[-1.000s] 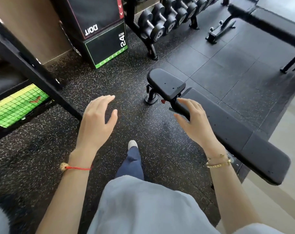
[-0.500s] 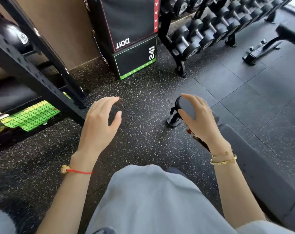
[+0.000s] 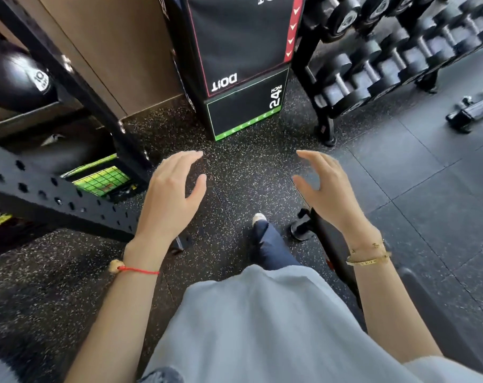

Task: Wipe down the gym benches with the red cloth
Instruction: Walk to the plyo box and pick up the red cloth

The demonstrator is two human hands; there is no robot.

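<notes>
I see the bench (image 3: 342,261) low on my right, its long axis running back from the foot toward me, partly under my right hand (image 3: 328,189). My left hand (image 3: 171,194) is farther off. Both hover spread and empty. No red cloth shows. Black padded vinyl; speckled rubber floor (image 3: 248,167).

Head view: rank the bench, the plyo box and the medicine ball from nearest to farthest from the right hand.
1. The bench: right under the right hand, its black end beside the wrist.
2. The plyo box: ahead of the hand and somewhat to the left, standing on the speckled floor.
3. The medicine ball: far left, on the black rack, beyond the left hand.
</notes>
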